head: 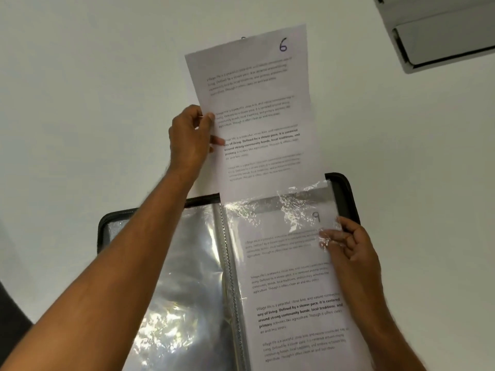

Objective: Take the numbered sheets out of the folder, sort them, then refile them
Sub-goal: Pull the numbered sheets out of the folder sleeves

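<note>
A black folder (345,194) with clear plastic sleeves lies open on the white table. My left hand (190,140) pinches the left edge of a printed sheet marked 6 (257,108), which sticks most of the way out of the top of the right-hand sleeve. My right hand (351,245) pinches the crinkled upper right edge of that clear sleeve (289,210). A sheet marked 9 (294,303) lies in a sleeve beneath. The left-hand sleeves (182,263) look shiny and hold no visible sheet.
A white table surface (80,103) surrounds the folder. A grey box-like object (442,38) sits at the far right corner. A dark shape shows at the lower left edge.
</note>
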Motion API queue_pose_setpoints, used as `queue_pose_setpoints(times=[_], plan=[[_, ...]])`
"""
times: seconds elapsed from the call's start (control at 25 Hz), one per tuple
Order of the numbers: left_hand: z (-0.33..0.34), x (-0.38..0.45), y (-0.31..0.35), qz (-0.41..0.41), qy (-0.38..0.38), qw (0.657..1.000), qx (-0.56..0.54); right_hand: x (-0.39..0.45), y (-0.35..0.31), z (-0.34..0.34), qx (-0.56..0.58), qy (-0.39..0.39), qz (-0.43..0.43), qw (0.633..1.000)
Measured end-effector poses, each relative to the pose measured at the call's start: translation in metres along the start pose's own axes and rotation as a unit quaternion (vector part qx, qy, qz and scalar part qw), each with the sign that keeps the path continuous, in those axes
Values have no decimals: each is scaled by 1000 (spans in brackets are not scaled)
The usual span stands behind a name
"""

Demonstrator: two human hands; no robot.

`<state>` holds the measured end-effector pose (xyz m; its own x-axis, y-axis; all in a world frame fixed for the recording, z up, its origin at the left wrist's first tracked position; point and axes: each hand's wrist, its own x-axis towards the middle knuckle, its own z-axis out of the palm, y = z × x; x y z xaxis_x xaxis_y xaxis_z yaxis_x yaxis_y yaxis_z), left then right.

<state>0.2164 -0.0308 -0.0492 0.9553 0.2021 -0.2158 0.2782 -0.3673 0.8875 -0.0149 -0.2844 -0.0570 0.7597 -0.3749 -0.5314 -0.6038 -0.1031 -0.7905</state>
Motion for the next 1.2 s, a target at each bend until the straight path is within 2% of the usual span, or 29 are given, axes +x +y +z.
queue_pose_setpoints(times=[0.16, 0.32, 0.44, 0.56, 0.64, 0.76, 0.88, 1.0, 1.12, 1.2], plan=[[6, 25, 0, -14, 25, 1000, -4, 2, 0, 0, 3, -5, 7, 1000], [8, 34, -9, -69, 28, 996, -56, 2, -1, 0, 4, -8, 11, 1000], [8, 22, -14, -56, 23, 994, -89, -1, -3, 1, -5, -1, 10, 1000], [7, -13, -23, 51, 5, 998, 39, -9, -6, 3, -31, -5, -3, 999], [5, -48, -35, 139, -35, 982, 123, -15, -10, 4, -47, -11, -10, 999], [-2, -99, -56, 188, -60, 949, 244, -22, -18, 3, -53, -31, -13, 998], [-15, -142, -75, 184, -47, 926, 326, -28, -28, -1, -78, -54, -13, 995], [-30, -177, -91, 152, -73, 917, 362, -38, -46, 1, -99, -97, -5, 990], [-44, -198, -99, 133, -107, 928, 331, -48, -62, 12, -50, -169, 3, 984], [-53, -207, -99, 91, -117, 954, 260, -56, -68, 27, -2, -227, 10, 974]])
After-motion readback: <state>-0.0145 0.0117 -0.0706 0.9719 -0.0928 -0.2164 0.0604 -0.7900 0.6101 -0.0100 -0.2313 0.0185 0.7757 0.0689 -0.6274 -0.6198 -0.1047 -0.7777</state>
